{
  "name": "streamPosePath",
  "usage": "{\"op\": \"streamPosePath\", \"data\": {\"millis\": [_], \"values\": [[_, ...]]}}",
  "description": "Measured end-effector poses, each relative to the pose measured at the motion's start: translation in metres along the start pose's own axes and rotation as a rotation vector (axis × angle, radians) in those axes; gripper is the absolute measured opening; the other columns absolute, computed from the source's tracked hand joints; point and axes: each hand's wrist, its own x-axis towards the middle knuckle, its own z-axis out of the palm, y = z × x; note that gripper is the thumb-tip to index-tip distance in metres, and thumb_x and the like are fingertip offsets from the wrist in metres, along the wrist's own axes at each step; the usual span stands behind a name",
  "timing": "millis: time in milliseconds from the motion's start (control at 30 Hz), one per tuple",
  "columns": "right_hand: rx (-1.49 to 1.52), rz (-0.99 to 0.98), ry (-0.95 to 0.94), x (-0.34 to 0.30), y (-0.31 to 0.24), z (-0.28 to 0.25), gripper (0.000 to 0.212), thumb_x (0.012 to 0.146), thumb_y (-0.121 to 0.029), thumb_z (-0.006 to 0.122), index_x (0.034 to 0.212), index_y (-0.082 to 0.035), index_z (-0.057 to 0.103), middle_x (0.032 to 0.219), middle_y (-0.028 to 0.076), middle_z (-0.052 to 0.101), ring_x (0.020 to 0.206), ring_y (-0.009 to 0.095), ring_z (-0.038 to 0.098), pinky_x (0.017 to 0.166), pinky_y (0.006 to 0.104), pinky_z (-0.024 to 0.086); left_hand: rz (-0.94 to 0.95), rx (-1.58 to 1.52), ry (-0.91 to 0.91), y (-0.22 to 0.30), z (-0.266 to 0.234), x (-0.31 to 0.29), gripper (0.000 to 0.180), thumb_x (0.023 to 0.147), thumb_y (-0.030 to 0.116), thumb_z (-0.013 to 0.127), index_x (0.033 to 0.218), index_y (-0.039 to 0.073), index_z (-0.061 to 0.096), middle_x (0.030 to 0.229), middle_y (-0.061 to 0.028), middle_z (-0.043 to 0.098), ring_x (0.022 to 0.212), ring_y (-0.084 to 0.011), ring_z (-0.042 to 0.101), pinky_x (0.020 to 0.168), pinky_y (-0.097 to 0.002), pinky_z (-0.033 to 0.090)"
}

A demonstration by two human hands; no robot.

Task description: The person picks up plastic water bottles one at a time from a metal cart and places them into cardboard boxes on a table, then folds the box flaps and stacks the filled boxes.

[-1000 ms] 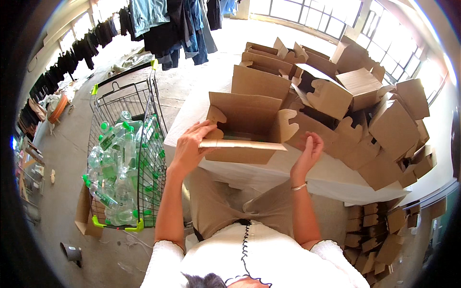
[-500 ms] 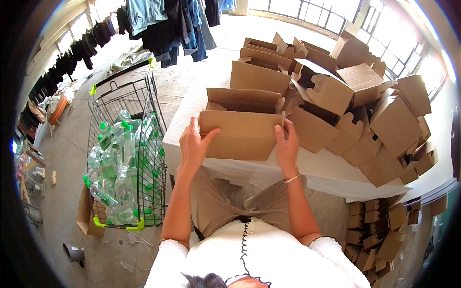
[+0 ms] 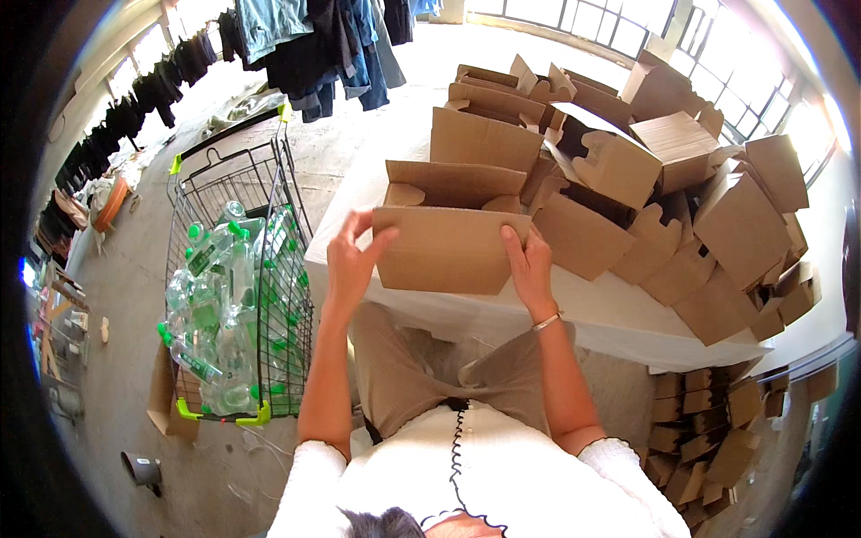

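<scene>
Along the near edge of the white-clothed table (image 3: 619,330), an open cardboard carton (image 3: 444,264) is sitting, its front flap (image 3: 453,229) now standing raised instead of jutting flat. The left hand (image 3: 352,260) and right hand (image 3: 531,266), the latter free earlier, are pinching its ends. Angular cartons (image 3: 749,220) are crowding the table's right; smooth cloth (image 3: 363,193) is lying bare on its left.

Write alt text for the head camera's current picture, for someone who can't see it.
A person's left hand and right hand hold an open cardboard box at the edge of a white-covered table. Other boxes crowd the table to the right, and a wire cart of green-capped plastic bottles stands to the left.
</scene>
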Motion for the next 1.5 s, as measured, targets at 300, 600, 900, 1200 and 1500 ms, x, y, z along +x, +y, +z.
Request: {"op": "streamPosePath", "data": {"millis": [300, 600, 900, 1200, 1500], "values": [[0.239, 0.019, 0.203, 0.001, 0.009, 0.021, 0.066, 0.097, -0.013, 0.067, 0.154, -0.001, 0.036, 0.152, 0.018, 0.049, 0.142, 0.026, 0.045, 0.117, 0.0381, 0.035, 0.469, 0.573, 0.05, 0.016, 0.027, 0.051, 0.094, 0.082, 0.034, 0.083, 0.159, 0.013, 0.034, 0.164, -0.0144, 0.032, 0.151, -0.0335, 0.033, 0.123, -0.0459, 0.032], [0.756, 0.626, -0.171, -0.003, 0.031, -0.008, 0.08, 0.097, -0.066, 0.053, 0.153, -0.01, 0.044, 0.149, 0.009, 0.053, 0.135, 0.024, 0.05, 0.11, 0.0421, 0.04, 0.349, 0.582, -0.042, -0.008, 0.022, 0.021, 0.066, 0.103, 0.054, 0.052, 0.138, -0.001, 0.06, 0.15, -0.0137, 0.055, 0.142, -0.0305, 0.049, 0.116, -0.041, 0.041], [0.643, 0.876, -0.221, -0.004, 0.048, -0.01, 0.086, 0.094, -0.08, 0.043, 0.158, -0.022, 0.039, 0.158, 0.007, 0.046, 0.14, 0.029, 0.046, 0.11, 0.0542, 0.04, 0.218, 0.267, -0.042, -0.01, 0.018, 0.009, 0.045, 0.106, 0.034, 0.054, 0.138, 0.004, 0.061, 0.151, -0.0088, 0.054, 0.14, -0.0305, 0.049, 0.115, -0.0407, 0.042], [0.648, 0.813, -0.455, 0.034, 0.011, -0.011, 0.095, 0.09, -0.086, 0.036, 0.157, -0.019, 0.042, 0.157, 0.004, 0.047, 0.142, 0.026, 0.045, 0.113, 0.0516, 0.041, 0.257, 0.21, -0.03, -0.02, 0.0, 0.004, 0.046, 0.106, 0.033, 0.053, 0.14, 0.002, 0.06, 0.151, -0.0098, 0.054, 0.14, -0.0317, 0.05, 0.115, -0.0415, 0.042], [0.645, 0.813, -0.716, 0.056, -0.014, -0.021, 0.092, 0.091, -0.08, 0.044, 0.156, -0.015, 0.042, 0.156, 0.005, 0.049, 0.143, 0.022, 0.045, 0.117, 0.0444, 0.039, 0.265, 0.125, 0.033, -0.027, -0.013, -0.008, 0.043, 0.103, 0.027, 0.059, 0.14, 0.005, 0.062, 0.151, -0.0094, 0.055, 0.137, -0.0311, 0.054, 0.112, -0.0398, 0.046]]}}
